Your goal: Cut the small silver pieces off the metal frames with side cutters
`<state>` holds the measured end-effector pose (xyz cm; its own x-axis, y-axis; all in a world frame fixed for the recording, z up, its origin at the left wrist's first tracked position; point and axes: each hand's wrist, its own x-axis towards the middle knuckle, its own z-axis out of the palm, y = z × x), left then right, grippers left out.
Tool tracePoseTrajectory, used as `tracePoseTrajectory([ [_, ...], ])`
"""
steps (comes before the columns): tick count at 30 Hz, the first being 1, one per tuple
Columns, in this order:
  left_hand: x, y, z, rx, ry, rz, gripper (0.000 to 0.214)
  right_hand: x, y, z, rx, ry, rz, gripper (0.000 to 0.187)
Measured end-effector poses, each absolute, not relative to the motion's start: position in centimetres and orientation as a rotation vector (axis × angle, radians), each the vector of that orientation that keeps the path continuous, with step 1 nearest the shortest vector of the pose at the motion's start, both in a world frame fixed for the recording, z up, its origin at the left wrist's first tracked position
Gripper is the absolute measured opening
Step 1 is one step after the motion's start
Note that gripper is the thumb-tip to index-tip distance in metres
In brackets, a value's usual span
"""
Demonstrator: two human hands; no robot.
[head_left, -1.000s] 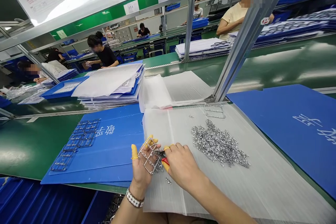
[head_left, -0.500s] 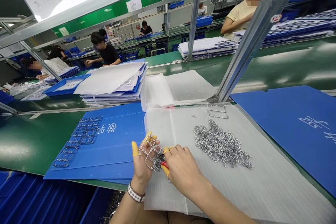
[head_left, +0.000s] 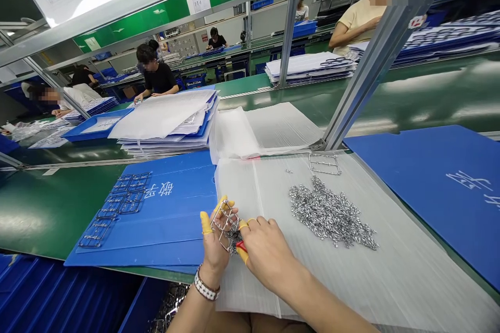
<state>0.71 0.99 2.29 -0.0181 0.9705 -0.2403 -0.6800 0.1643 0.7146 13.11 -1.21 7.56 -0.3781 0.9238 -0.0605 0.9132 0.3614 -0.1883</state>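
Note:
My left hand, with yellow finger cots, holds a small metal wire frame upright over the white foam sheet. My right hand is closed round a red-handled tool pressed against the frame's lower edge, where a few small metal pieces cluster. A pile of small shiny metal parts lies on the sheet to the right of my hands. An empty wire frame rests at the sheet's far edge.
A blue corrugated board on the left carries several metal frames. Another blue board lies right. Stacked sheets sit behind, with an aluminium post. Other people work at benches beyond.
Both hands with the frame have drifted slightly right and nearer together; the frame is held a little more upright. Pile and boards have not moved.

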Motion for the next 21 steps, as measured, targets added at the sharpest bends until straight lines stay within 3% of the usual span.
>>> tracePoseTrajectory([
  [21,0.68,1.15,2.3,0.523,0.886,1.439,0.062,13.3,-0.91,7.95,-1.718,-2.565,0.299,0.013],
])
